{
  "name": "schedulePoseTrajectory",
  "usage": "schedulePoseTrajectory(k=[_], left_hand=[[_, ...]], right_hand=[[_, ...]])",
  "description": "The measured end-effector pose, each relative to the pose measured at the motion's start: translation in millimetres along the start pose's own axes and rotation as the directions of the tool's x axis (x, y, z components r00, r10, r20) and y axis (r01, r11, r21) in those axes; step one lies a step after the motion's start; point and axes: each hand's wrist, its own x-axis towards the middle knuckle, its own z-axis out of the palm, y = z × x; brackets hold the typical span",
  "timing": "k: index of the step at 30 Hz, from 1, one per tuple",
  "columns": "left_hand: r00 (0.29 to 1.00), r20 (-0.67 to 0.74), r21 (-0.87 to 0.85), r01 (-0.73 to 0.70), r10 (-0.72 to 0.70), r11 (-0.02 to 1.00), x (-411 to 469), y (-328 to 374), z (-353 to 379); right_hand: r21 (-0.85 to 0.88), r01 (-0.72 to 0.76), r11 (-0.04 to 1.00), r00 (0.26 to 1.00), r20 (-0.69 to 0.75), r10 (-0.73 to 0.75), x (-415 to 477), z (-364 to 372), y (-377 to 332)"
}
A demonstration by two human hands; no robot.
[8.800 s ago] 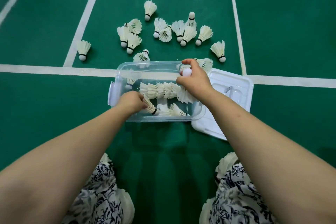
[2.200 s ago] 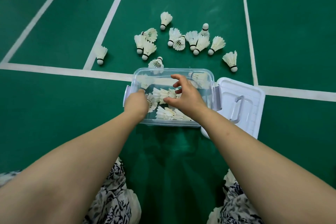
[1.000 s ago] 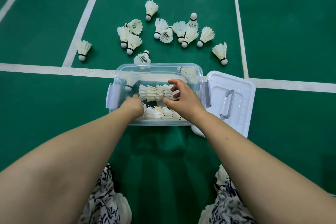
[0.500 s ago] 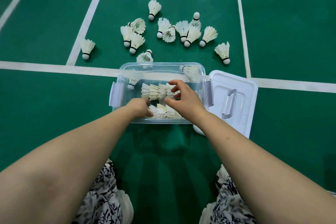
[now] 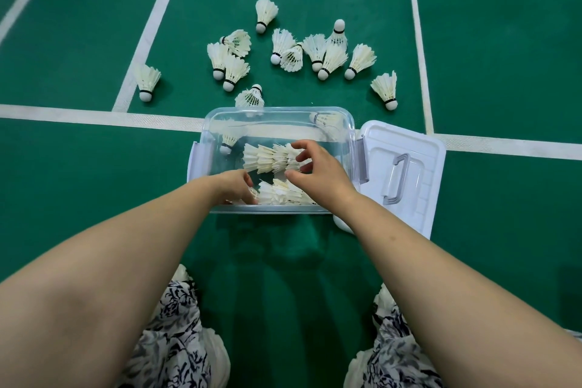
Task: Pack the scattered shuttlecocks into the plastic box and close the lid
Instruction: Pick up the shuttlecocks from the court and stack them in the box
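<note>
Fingers (image 5: 300, 145) of the right hand (image 5: 321, 172) curl loosely around a nested shuttlecock row (image 5: 267, 158) inside the plastic box (image 5: 277, 112); left hand (image 5: 234, 187) fingertips pinch feathers of the nearer row (image 5: 283, 195).

left hand (image 5: 234, 187) hides its fingers.

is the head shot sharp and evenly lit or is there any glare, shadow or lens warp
Head view: mostly sharp, lighting soft and even; a faint shadow falls on the floor just in front of the box; the clear box wall is hazy with pale reflections, blurring shuttlecocks seen through it; the court lines bow and splay from wide-angle warp; the forearms look oversized near the bottom edge.
</note>
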Motion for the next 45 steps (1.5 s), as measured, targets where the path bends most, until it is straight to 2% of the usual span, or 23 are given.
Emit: schedulePoseTrajectory(k=[6,9,16,25,30,40,43,45], left_hand=[[0.987,-0.159,-0.03,0.018,-0.023,0.999,0,1,-2],[0.992,-0.123,-0.129,0.025,-0.041,0.991,-1,-1,-6],[0.998,0.027,-0.207,0.066,-0.062,0.976,3,-2,2],[1.0,0.015,0.087,0.0,-0.002,0.996,-6,10,7],[0.989,-0.126,0.243,-0.043,0.076,0.969,-25,16,0],[0.929,-0.293,0.267,-0.148,0.227,0.952,-75,32,-14],[0.887,-0.357,0.267,-0.204,0.294,0.942,-103,41,-23],[0.834,-0.423,0.286,-0.249,0.355,0.925,-123,48,-31]], right_hand=[[-0.016,-0.004,1.0,1.0,0.016,0.004,-1,3,1],[-0.013,-0.002,1.0,1.0,0.02,0.002,-3,5,1],[-0.026,-0.011,1.0,1.0,0.008,0.011,-5,2,3],[-0.022,-0.021,1.0,1.0,0.012,0.021,-3,1,5],[-0.006,0.003,1.0,1.0,-0.001,-0.003,-6,0,-2],[-0.065,0.046,0.997,0.998,-0.048,-0.049,-35,-18,-36],[-0.107,0.102,0.989,0.991,-0.074,-0.111,-46,-36,-57],[-0.139,0.147,0.979,0.981,-0.106,-0.162,-55,-46,-74]])
